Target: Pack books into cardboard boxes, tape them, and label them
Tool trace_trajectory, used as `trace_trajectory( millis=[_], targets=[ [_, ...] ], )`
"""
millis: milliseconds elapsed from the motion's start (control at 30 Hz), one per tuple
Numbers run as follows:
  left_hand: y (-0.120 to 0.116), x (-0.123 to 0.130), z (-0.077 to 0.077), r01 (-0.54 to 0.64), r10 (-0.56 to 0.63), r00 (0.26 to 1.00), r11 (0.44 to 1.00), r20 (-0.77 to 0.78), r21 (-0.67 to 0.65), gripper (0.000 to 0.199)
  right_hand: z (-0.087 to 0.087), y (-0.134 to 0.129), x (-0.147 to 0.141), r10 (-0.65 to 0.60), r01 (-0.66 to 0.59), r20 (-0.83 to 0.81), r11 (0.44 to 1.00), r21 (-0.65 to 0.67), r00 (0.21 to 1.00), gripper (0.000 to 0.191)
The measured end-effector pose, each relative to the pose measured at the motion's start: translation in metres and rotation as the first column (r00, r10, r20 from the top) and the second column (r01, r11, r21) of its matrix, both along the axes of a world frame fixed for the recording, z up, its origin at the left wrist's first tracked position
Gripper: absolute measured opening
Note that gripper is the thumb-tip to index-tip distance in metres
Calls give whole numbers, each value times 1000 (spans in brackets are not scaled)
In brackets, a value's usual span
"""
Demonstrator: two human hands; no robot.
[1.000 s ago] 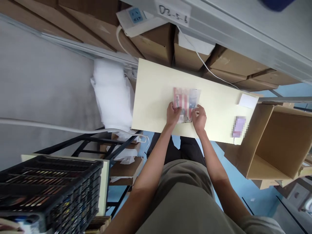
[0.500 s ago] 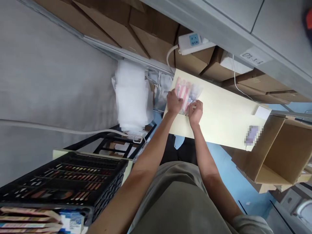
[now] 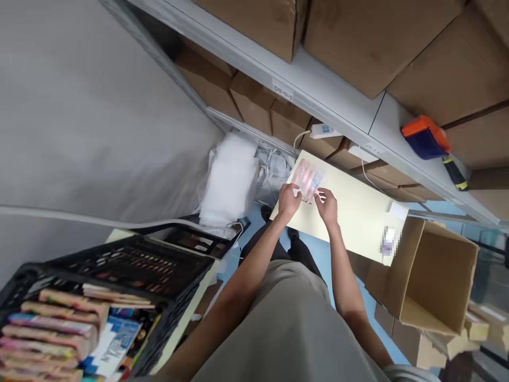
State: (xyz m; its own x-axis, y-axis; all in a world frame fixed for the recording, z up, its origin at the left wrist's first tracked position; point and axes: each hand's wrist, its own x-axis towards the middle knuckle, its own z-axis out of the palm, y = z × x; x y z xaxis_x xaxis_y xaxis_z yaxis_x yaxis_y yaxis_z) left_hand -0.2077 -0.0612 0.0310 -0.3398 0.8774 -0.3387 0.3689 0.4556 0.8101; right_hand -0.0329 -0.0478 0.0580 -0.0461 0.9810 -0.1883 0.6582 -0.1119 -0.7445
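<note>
A flat red-and-white striped packet with a bluish patch lies on the pale yellow board, seemingly in clear plastic film. My left hand is at its near left corner, thumb and forefinger closed on the edge. At the near right corner my right hand has thumb and forefinger at the film, the other fingers loosely curled. What exactly lies between the fingertips is small and blurred.
White sheets or bags are stacked left of the board. An open cardboard box stands right. A black crate holds several packets. Shelves carry cartons and a tape dispenser. A power strip lies behind.
My view has tilted and drawn back, showing more shelf and crate. Both hands remain at the packet's near edge; the right fingers look a little more spread.
</note>
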Motion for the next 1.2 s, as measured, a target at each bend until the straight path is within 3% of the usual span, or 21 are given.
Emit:
trace_trajectory(
  millis=[133, 267, 467, 633, 767, 900, 1100, 1200],
  targets=[
    [-42, -4, 43, -138, 131, 990, 981, 60, 133, 16, 35, -18, 5, 72, -59, -85, 988, 139, 994, 38],
    [-116, -14, 77, -339, 314, 940, 893, 131, 296, 12, 54, -43, -4, 170, -130, -202, 972, 197, 964, 39],
    [-256, -21, 123, -645, 637, 747, 626, 191, 438, 8, 73, -100, -65, 389, -350, -391, 921, 172, 834, 41],
    [-363, -31, 152, -803, 833, 506, 359, 226, 476, 17, 103, -174, -122, 629, -617, -469, 760, 204, 620, 37],
    [-433, -46, 157, -861, 909, 315, 152, 273, 485, 25, 127, -233, -148, 766, -758, -446, 603, 248, 463, 34],
    [-498, -62, 154, -875, 929, 174, -6, 326, 484, 27, 138, -302, -180, 858, -863, -414, 432, 261, 304, 31],
    [-627, -88, 143, -859, 921, -7, -205, 389, 469, 30, 127, -452, -262, 912, -960, -408, 149, 235, 42, 33],
    [-694, -100, 128, -877, 855, -128, -334, 502, 345, 33, 114, -522, -311, 945, -982, -326, 69, 178, 8, 35]
  ],
)
